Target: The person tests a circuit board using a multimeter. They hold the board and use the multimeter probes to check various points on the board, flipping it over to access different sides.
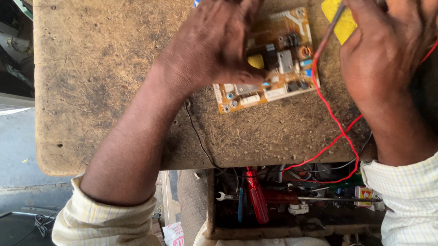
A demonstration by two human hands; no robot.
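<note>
Left hand: the left hand (215, 44) lies over the upper left part of the circuit board (271, 81), fingers spread and slightly curled, thumb down near the board's middle; it rests on the board and closes around nothing that can be seen.
Right hand: the right hand (388, 46) is curled, thumb and fingers pinching a thin probe (333, 22) that slants down toward the board's right edge.
Circuit board: tan, lying flat on the bench (104, 83), tilted a little, with a yellow part, a grey metal block, a copper coil and white connectors along its near edge; its left half is partly hidden under the left hand.
Red wire: a red wire (334, 118) runs from the probe past the board's right edge, across the bench and loops down over the front edge.
Black wire: a thin black wire (197, 134) leads from near the left wrist off the bench's front edge.
Yellow object: a yellow object (340, 14) sits just behind the right hand, mostly hidden; what it is cannot be told.
Bench: worn, scratched brown top.
Tool tray: below the front edge an open tray (282, 228) holds a red-handled screwdriver (256, 197), a spanner and other tools.
</note>
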